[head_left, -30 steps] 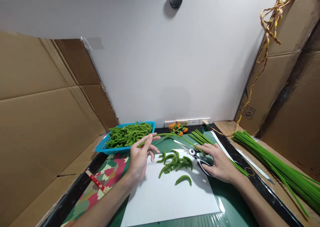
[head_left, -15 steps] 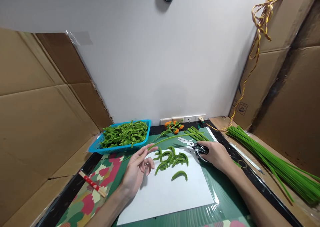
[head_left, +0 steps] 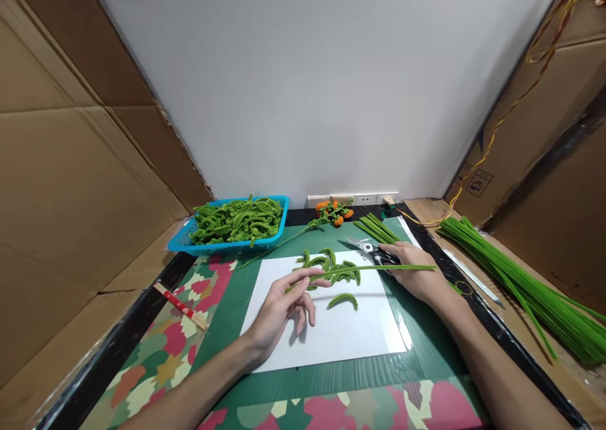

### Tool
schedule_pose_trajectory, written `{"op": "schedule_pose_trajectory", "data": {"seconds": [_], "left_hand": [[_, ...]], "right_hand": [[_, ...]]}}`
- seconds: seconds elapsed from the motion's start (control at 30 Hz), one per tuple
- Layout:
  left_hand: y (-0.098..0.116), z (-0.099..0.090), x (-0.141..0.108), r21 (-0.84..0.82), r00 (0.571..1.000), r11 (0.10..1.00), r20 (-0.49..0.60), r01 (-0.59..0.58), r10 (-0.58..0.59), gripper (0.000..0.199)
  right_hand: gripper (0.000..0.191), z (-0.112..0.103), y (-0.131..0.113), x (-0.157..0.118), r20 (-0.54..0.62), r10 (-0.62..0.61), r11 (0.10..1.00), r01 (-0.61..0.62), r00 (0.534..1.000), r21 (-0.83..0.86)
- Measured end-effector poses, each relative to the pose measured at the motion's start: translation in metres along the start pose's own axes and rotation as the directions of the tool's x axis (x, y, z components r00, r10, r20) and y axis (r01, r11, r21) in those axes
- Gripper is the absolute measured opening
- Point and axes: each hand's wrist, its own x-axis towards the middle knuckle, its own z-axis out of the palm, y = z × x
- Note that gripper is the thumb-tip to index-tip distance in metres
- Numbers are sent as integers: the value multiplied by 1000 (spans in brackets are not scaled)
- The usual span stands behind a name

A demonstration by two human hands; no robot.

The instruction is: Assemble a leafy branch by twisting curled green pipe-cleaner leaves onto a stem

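Note:
Between the thumb and fingers of my left hand (head_left: 290,298) is a long green pipe cleaner (head_left: 398,267), pointing right across the view. My right hand (head_left: 414,267) is closed over the handles of the black-handled scissors (head_left: 368,247), which lie low at the mat with the blades pointing left. Short curved green pipe cleaner pieces lie in a cluster on a white sheet of paper (head_left: 326,335), partly hidden behind my left hand. One curved piece (head_left: 343,300) rests apart, closer to me.
A blue basket (head_left: 189,247) full of curled green pieces stands back left. Behind the paper lies an orange-flowered stem (head_left: 334,212). Cut green stems (head_left: 376,228) lie near the scissors, a long bundle (head_left: 521,291) far right. Wrapped chopsticks (head_left: 180,305) lie left; cardboard walls flank the table.
My left hand has moved right over the paper, and its pipe cleaner now points level to the right. The scissor blades look closer together. The camera view has tilted downward.

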Motion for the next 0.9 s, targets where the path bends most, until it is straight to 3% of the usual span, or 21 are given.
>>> {"op": "schedule_pose_trajectory", "data": {"seconds": [0.23,0.5,0.9], "left_hand": [[-1,3,-1,-22,998,1000,62,22,-20,38],[-2,4,2,-54,999,999,54,7,-5,25],[-5,-1,1,-160,999,987,42,-12,19,21]], "right_hand": [[41,-2,5,1,31,-21,1000,21,999,-9],[32,-4,19,4,10,-29,997,29,1000,66],[36,3,15,0,-23,-127,986,129,992,103]]}}
